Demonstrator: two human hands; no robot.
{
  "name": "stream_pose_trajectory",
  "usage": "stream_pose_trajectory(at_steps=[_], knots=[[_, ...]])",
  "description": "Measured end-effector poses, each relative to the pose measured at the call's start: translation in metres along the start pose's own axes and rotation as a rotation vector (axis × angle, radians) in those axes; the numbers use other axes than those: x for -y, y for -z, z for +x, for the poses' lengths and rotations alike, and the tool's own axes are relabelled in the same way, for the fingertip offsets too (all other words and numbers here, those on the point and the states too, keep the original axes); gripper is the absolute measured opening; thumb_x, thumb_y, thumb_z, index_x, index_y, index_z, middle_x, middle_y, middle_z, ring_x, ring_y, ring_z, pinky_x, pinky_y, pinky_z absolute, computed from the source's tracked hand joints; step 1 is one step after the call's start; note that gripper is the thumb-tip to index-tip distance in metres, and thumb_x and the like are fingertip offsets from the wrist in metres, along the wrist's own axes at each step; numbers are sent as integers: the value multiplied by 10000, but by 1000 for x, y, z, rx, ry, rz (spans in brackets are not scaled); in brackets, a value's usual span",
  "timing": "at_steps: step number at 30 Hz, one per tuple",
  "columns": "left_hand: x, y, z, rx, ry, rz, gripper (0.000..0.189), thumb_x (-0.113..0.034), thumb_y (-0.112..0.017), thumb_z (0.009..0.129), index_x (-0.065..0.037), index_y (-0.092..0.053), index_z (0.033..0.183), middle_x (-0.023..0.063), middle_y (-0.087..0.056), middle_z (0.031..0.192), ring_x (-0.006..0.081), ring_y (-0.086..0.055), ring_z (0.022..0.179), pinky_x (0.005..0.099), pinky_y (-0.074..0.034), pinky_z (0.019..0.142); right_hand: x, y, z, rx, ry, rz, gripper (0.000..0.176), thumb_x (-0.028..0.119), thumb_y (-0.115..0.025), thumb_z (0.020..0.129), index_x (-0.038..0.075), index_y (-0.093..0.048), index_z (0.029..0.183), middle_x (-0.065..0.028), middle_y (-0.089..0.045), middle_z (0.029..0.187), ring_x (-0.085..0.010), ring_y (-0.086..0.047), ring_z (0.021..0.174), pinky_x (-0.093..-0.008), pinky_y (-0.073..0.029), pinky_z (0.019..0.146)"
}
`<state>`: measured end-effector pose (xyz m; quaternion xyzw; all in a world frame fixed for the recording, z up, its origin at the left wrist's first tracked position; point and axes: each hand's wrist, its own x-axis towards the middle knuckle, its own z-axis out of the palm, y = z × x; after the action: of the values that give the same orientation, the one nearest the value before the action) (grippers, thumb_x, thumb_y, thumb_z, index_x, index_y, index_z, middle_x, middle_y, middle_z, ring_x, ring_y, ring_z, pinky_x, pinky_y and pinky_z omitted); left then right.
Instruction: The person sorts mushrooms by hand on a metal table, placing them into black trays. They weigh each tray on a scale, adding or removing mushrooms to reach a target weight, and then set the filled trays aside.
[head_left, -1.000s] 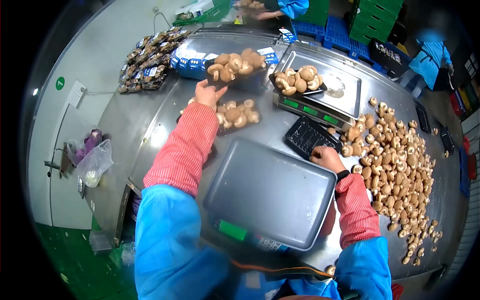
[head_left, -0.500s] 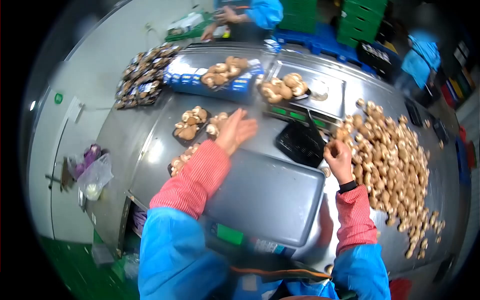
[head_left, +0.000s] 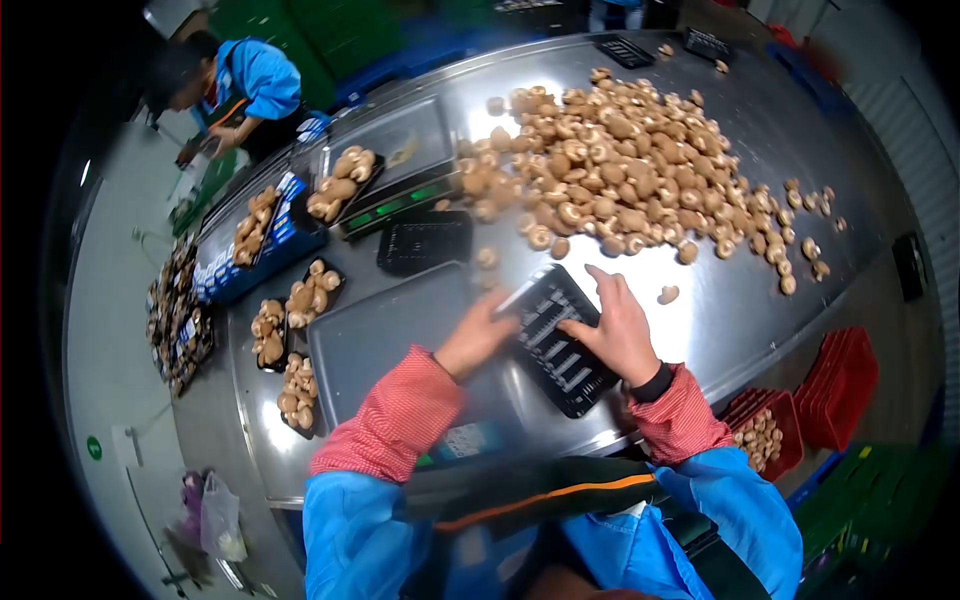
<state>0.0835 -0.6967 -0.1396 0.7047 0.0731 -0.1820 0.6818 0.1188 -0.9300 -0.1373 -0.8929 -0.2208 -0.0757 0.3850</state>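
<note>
A black plastic tray (head_left: pixel 562 375) with a ribbed bottom is tilted in front of me, close over the steel table's near edge. My right hand (head_left: pixel 620 330) grips its right side, thumb over the inside and fingers stretched along the outer edge. At the tray's left side is my left hand (head_left: pixel 478 335), its fingertips right at the edge and smeared by motion. Under my left forearm is a grey scale platform (head_left: pixel 385 335). Another black tray (head_left: pixel 425 243) lies just beyond that platform. A large pile of brown mushrooms (head_left: pixel 630 170) spreads beyond my right hand.
Filled mushroom trays (head_left: pixel 298 390) stand left of the platform. A second scale (head_left: pixel 395 205) with green displays carries another filled tray (head_left: pixel 342 185). Wrapped packs (head_left: pixel 180 315) are stacked at far left. A co-worker (head_left: pixel 255 85) stands beyond the table. Red crates (head_left: pixel 840 390) sit at lower right.
My view has turned right. My left hand has left the filled trays and come back toward my right hand. A black tray is now between my hands.
</note>
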Motion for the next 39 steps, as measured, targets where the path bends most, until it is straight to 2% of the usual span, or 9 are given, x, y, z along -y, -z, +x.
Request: stream_pose_trajectory(at_steps=[4,10,17,28,32,36,37,38,39], knots=[[11,-43,59,170,-49,253,615,-250,-690,901,-39,-429,1416,135,-579,1261,201,-545,1152,341,-449,983,-74,32,-28,300,-460,760,458,145,-675,876,-37,-522,1267,-144,-635,1145,-212,-585,1063,-342,-470,930],[24,3,179,-250,-61,427,1063,-350,-840,752,-66,-182,1537,233,-465,1378,322,-499,1242,402,-438,1018,-260,89,-84,-348,-654,229,415,96,-598,879,-43,-477,1250,-222,-648,1086,-320,-645,984,-402,-501,852],[30,25,251,-207,-57,635,1271,-339,-902,627,-16,-79,1540,274,-362,1478,358,-435,1333,379,-402,1088,-276,95,-41,-337,-670,-161,333,133,-542,892,60,-458,1206,-302,-657,926,-513,-615,890,-564,-484,767],[38,-78,226,12,-285,875,1261,-370,-941,513,-97,-231,1518,237,-419,1382,427,-435,1269,466,-371,1068,-255,14,37,-208,-500,155,388,151,-568,913,66,-480,1282,-277,-655,984,-474,-628,935,-477,-513,770],[15,-116,202,-25,-209,740,1184,-298,-925,549,-100,-256,1505,246,-378,1410,401,-436,1272,461,-382,1066,-255,18,40,-227,-489,248,365,178,-566,938,62,-508,1279,-305,-635,1017,-464,-618,977,-449,-506,800],[35,-150,187,267,-35,-118,1131,-288,-905,602,-59,-250,1496,235,-370,1429,357,-400,1341,433,-387,1090,-265,4,29,-231,-525,398,401,258,-510,987,2,-493,1295,-281,-627,1114,-422,-608,1043,-423,-484,871],[42,-167,189,266,-221,-59,971,-19,-851,653,-24,-289,1445,179,-464,1364,330,-499,1262,415,-466,1022,-266,2,25,-224,-543,444,423,279,-497,996,-9,-484,1307,-274,-620,1138,-398,-604,1066,-412,-478,888],[56,-177,179,-91,-328,636,1043,-173,-884,645,-37,-266,1474,215,-429,1380,364,-483,1261,446,-439,1031,-267,0,22,-217,-562,490,447,300,-484,1006,-19,-475,1319,-267,-614,1162,-374,-600,1088,-402,-472,904],[52,-185,176,-128,-311,614,1072,-241,-892,628,-49,-268,1479,233,-411,1389,392,-471,1251,456,-433,1020,-266,1,18,-232,-589,588,454,301,-477,1011,-20,-465,1332,-253,-615,1160,-350,-600,1093,-392,-473,905]])
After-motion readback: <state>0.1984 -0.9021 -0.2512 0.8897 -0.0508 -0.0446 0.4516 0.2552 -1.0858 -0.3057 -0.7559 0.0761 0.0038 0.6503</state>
